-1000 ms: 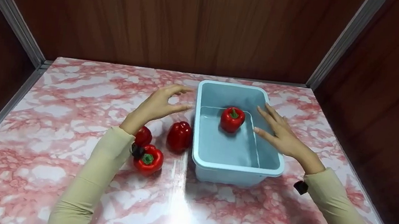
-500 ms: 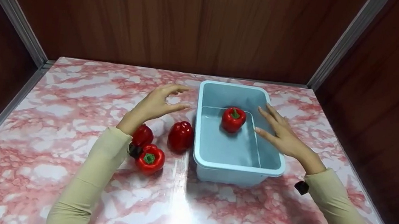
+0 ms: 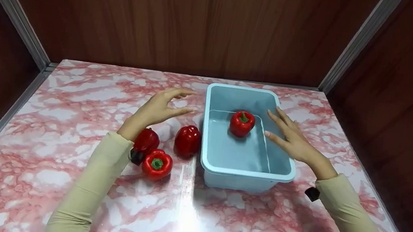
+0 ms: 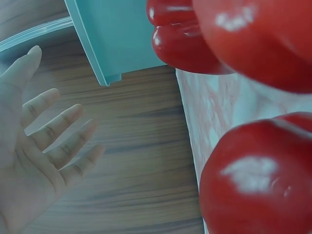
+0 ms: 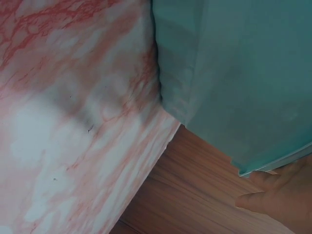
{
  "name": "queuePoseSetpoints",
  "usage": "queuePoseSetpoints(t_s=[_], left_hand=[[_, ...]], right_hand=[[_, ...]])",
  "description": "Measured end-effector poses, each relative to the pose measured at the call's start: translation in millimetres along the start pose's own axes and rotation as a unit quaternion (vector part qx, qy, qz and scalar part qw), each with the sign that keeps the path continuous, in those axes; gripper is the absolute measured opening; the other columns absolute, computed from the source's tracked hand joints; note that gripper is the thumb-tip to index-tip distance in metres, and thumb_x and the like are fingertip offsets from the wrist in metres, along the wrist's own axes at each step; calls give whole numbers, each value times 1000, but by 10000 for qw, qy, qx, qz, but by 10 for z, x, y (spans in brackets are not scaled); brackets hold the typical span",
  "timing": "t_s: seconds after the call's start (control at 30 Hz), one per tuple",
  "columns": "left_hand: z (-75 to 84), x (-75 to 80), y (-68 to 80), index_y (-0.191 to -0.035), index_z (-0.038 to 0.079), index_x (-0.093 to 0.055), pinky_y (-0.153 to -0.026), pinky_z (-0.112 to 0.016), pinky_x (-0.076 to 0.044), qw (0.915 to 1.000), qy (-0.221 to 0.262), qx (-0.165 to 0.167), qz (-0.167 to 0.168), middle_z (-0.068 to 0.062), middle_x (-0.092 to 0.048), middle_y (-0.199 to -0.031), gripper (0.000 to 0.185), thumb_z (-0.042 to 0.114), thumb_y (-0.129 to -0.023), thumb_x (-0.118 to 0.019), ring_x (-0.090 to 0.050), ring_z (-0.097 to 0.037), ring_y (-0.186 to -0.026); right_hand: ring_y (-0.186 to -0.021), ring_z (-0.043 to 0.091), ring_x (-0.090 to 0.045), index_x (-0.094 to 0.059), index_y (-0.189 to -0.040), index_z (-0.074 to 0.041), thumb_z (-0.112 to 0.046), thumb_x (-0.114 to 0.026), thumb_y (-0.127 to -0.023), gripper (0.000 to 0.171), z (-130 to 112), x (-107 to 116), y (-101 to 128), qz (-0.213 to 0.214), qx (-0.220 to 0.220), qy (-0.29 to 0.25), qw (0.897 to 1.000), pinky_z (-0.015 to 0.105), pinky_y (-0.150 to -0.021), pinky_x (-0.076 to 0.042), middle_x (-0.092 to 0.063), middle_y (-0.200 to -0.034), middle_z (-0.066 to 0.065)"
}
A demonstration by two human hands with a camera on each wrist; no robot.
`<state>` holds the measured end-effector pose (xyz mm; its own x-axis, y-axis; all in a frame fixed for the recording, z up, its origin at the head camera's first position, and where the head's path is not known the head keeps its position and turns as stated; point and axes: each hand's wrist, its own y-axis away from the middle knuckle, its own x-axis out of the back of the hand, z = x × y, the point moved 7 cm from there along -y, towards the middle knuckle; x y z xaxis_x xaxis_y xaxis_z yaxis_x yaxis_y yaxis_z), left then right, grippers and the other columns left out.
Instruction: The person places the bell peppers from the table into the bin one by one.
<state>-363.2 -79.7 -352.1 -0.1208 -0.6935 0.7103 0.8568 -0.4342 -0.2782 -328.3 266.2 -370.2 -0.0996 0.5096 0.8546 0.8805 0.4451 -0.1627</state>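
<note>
Either side of the blue tub (image 3: 247,171): left hand (image 3: 160,107) off the left wall, right hand (image 3: 293,140) over the right rim, both spread, holding nothing. Long axis front-to-back between palms.

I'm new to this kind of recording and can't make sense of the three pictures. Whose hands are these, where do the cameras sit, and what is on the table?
There is no machine here: a person in long beige sleeves works with two bare hands. The wide picture comes from a camera on the person's head, looking down. The two close-ups come from cameras strapped to each wrist, which is why they look tilted and blurry.

On the pink marbled table stands a light blue plastic tub with one red pepper inside. Three more red peppers lie on the table left of it.

The left hand hovers open above the table beside the tub. The right hand is open over the tub's right rim. Neither holds anything.
</note>
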Motion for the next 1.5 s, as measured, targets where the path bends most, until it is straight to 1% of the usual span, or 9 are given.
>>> queuePoseSetpoints(t_s=[0.17,0.27,0.5,0.67,0.73,0.83,1.07,1.3,1.5], left_hand=[[-41,1,15,-132,37,-48,-97,-44,-43,9999,-15,112,-21,10,-48,-136,59,59,-79,-61,-49,-19,-121],[-80,-5,32,-132,37,-48,-97,-45,-43,9999,-5,161,-15,7,-48,-137,57,56,-80,-61,-48,-20,-121],[-91,19,61,-130,24,-53,-98,-43,-43,9998,-25,-154,141,2,-53,-132,52,43,-84,-65,-51,-22,-118],[-104,27,102,-132,24,-51,-98,-43,-42,9999,-104,-62,71,2,-51,-135,57,50,-83,-63,-51,-24,-118],[-119,22,112,-133,26,-50,-99,-44,-42,9999,-111,44,7,2,-50,-136,60,55,-82,-61,-50,-24,-120],[-135,15,121,-133,27,-49,-99,-46,-41,9998,-104,149,-42,3,-49,-137,61,56,-81,-61,-48,-24,-121],[-163,16,159,-133,26,-49,-100,-45,-41,9999,-93,19,58,3,-49,-136,55,43,-84,-65,-49,-23,-121],[-206,7,197,-134,29,-47,-100,-46,-40,9998,-151,119,29,5,-48,-137,55,45,-84,-64,-47,-21,-122],[-243,1,222,-134,29,-48,-99,-47,-41,9996,-125,233,21,4,-48,-137,56,46,-83,-64,-47,-22,-122]], right_hand=[[-140,39,-5,-25,-147,-26,-43,-52,-92,64,15,-7,4,-43,-116,1,9999,65,-105,6,-6,-156,9],[-141,38,-4,-23,-147,-28,-44,-51,-92,64,21,-14,5,-84,-180,-4,9998,65,-106,7,-5,-156,8],[-141,36,-3,-24,-147,-26,-44,-51,-92,64,24,-14,7,-89,-198,-27,9998,65,-105,8,-5,-156,7],[-141,36,-3,-26,-147,-24,-44,-51,-93,63,17,-19,6,-73,-187,-72,9998,66,-104,8,-5,-156,8],[-141,37,-4,-26,-147,-23,-43,-51,-93,63,12,-14,8,-40,-146,-93,9998,66,-104,7,-6,-156,9],[-141,37,-4,-27,-147,-22,-42,-52,-93,63,8,-7,12,-19,-116,-111,9999,66,-104,7,-6,-156,9],[-141,36,-3,-26,-147,-24,-42,-51,-93,63,23,-18,1,-58,-125,-99,9999,66,-104,8,-5,-156,9],[-141,37,-3,-26,-147,-25,-42,-51,-93,62,27,-23,8,-52,-115,-119,9999,66,-104,8,-5,-156,8],[-141,35,-1,-26,-147,-24,-42,-51,-93,62,26,-20,10,-54,-131,-158,9998,65,-104,9,-4,-156,8]])
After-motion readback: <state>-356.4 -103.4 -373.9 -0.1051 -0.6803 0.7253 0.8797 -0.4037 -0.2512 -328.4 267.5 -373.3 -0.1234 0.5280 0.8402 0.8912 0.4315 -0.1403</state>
